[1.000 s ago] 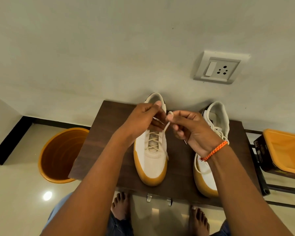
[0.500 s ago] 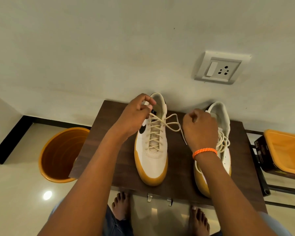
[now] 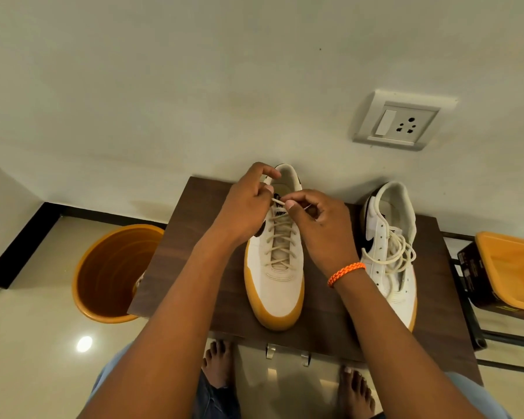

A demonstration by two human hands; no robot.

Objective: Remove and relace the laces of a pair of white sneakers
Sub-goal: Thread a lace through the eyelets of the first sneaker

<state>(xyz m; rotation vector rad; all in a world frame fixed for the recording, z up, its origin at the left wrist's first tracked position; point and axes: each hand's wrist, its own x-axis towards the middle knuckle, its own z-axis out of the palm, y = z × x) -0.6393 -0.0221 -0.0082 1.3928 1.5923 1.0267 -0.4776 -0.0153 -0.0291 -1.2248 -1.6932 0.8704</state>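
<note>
Dark wooden tabletop [image 3: 194, 252] against a pale wall: left hand [image 3: 242, 207] and right hand [image 3: 318, 225], fingers pinching the lace [image 3: 280, 237] atop the near sneaker [image 3: 274, 282] — a slipped pinch would probably loosen the crossings

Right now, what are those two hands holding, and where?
Both the left hand and right hand pinch the lace near its top, above the left sneaker.
</note>
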